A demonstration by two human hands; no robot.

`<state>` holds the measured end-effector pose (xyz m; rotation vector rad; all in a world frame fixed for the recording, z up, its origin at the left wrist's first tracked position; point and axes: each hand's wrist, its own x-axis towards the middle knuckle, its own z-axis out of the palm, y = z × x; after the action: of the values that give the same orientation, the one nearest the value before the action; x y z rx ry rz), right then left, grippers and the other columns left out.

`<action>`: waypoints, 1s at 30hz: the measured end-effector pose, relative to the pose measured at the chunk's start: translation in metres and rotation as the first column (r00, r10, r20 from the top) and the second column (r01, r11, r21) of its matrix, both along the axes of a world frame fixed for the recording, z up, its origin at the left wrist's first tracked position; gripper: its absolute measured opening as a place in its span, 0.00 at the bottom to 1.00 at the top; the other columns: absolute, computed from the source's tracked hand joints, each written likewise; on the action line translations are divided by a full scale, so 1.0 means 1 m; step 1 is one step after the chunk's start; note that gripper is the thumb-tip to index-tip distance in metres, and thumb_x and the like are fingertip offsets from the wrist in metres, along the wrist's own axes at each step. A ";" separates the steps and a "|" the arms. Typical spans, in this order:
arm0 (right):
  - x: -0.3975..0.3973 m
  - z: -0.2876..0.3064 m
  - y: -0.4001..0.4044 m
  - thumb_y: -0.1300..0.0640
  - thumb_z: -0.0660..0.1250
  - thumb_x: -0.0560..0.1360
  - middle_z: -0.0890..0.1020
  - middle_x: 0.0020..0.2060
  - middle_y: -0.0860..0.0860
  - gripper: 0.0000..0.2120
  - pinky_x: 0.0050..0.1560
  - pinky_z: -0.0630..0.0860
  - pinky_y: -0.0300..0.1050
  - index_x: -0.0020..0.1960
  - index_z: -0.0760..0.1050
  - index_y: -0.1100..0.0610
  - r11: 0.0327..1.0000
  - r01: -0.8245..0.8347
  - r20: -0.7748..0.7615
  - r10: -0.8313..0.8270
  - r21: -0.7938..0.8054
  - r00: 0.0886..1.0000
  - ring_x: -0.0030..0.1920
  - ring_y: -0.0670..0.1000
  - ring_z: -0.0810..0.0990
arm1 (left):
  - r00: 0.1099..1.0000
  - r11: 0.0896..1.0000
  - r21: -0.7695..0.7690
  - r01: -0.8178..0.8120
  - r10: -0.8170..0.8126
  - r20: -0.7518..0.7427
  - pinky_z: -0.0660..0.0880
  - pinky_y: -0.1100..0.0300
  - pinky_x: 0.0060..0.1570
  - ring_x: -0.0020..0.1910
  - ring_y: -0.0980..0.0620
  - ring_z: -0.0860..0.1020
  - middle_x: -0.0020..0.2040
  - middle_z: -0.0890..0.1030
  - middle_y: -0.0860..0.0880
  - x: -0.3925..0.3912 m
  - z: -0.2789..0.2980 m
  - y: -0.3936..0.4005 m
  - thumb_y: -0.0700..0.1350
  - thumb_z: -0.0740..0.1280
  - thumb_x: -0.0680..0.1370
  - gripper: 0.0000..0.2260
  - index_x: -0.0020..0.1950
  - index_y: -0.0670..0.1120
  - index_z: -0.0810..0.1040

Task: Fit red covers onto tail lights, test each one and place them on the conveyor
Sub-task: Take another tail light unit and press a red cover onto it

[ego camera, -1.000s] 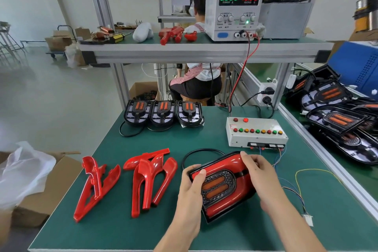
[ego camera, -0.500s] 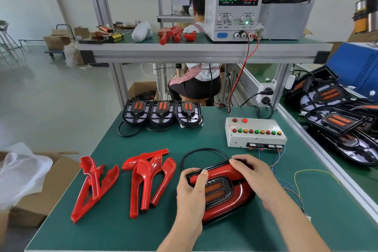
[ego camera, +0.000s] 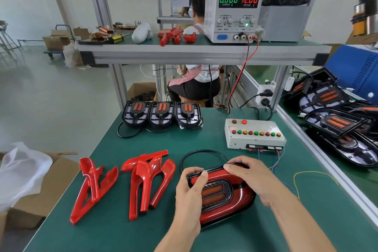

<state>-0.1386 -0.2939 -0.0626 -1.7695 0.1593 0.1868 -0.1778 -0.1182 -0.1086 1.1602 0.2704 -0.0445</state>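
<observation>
Tail light (ego camera: 225, 196) flat on counter (ego camera: 122, 237), red cover on. Left hand (ego camera: 189, 190) grips its left end, thumb on top; right hand (ego camera: 248, 180) curls over far edge. Press evenly round rim till seated, w/o pinching cable (ego camera: 202, 152), then test box (ego camera: 254, 134).

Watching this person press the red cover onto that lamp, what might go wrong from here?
1. Both hands, left hand and right hand, press on the tail light; uneven pressure might leave the red cover badly seated or crack it.
2. The black cable loops right behind the lamp and could get snagged when it is lifted.
3. The thin wires from the test box lie near the right forearm and might be tugged.
</observation>
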 end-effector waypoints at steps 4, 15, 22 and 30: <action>-0.001 -0.001 0.000 0.51 0.80 0.69 0.88 0.39 0.51 0.06 0.34 0.82 0.44 0.44 0.85 0.48 1.000 0.007 -0.004 -0.006 0.020 1.000 0.38 0.54 0.88 | 1.000 1.000 0.031 0.000 0.000 0.011 0.84 0.42 0.44 0.47 0.41 0.87 0.49 0.87 0.44 0.000 0.004 0.000 0.49 0.73 0.79 0.04 0.52 0.54 0.81; -0.004 -0.011 0.002 0.40 0.76 0.70 0.86 0.41 0.42 0.09 0.36 0.80 0.36 0.47 0.84 0.42 0.998 0.057 0.099 -0.057 -0.004 0.994 0.40 0.43 0.86 | 0.997 0.996 -0.045 0.071 -0.071 0.000 0.84 0.44 0.44 0.49 0.39 0.86 0.52 0.87 0.41 -0.005 0.007 0.004 0.51 0.67 0.83 0.04 0.54 0.54 0.80; -0.008 -0.009 -0.011 0.50 0.66 0.80 0.87 0.52 0.48 0.11 0.58 0.77 0.47 0.60 0.83 0.48 0.976 0.000 0.001 0.000 0.216 1.000 0.52 0.47 0.86 | 0.994 0.988 -0.135 0.080 -0.090 -0.064 0.83 0.41 0.45 0.51 0.36 0.86 0.53 0.86 0.39 -0.004 0.012 0.011 0.49 0.62 0.85 0.08 0.56 0.49 0.79; -0.014 -0.018 -0.006 0.52 0.69 0.77 0.87 0.52 0.55 0.11 0.47 0.82 0.46 0.58 0.84 0.52 0.916 0.113 -0.047 -0.103 0.384 0.994 0.50 0.54 0.87 | 0.989 0.975 -0.208 0.072 -0.096 -0.109 0.81 0.33 0.50 0.52 0.34 0.85 0.54 0.85 0.37 -0.003 0.015 0.012 0.50 0.60 0.85 0.11 0.59 0.45 0.78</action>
<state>-0.1526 -0.2997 -0.0809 -1.3605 0.2224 0.1493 -0.1810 -0.1060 -0.0934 0.9656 0.3137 -0.2118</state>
